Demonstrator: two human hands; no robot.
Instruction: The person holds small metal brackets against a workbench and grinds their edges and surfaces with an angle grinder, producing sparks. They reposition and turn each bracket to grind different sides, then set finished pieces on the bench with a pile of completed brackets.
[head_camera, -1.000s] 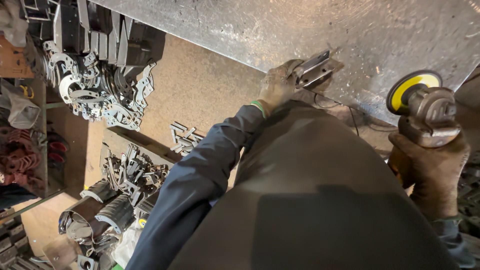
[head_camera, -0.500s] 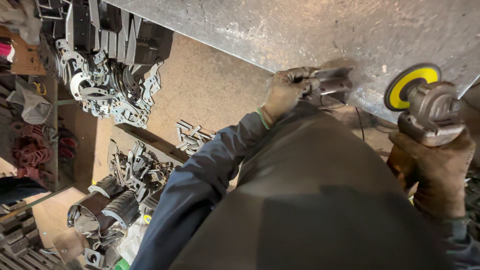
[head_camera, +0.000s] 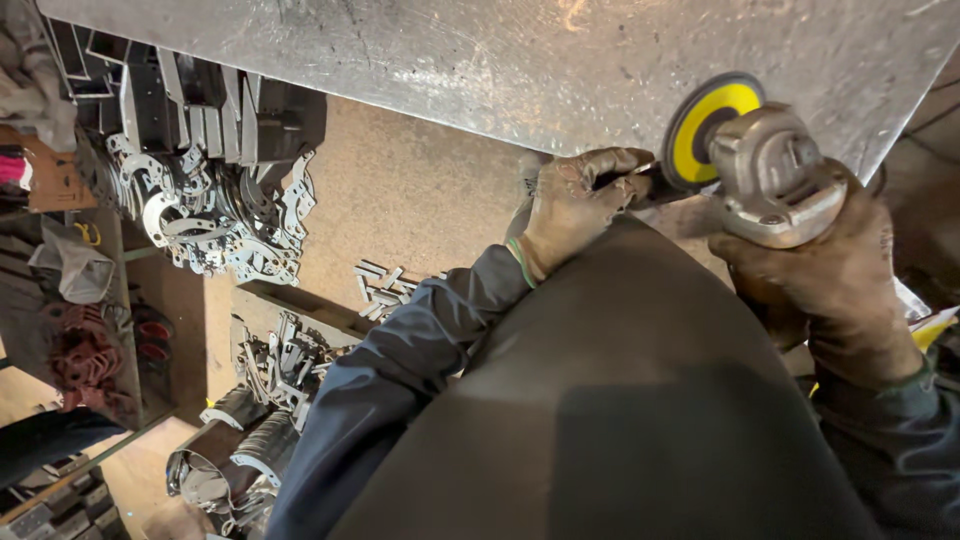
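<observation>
Both gloved hands are working together: the right hand (head_camera: 840, 285) is gripping the grinder (head_camera: 765, 165) while the left hand (head_camera: 572, 205) is pinching a small part (head_camera: 625, 178) against its yellow disc (head_camera: 705, 125) for steadiness.

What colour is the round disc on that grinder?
The disc is yellow with a dark rim, seen clearly in the head view, on the grinder gripped by the right hand.

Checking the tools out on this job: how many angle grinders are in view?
1. The angle grinder, with its yellow disc, is in the right hand beside the metal table. Others may lie hidden among the floor scrap.
</observation>
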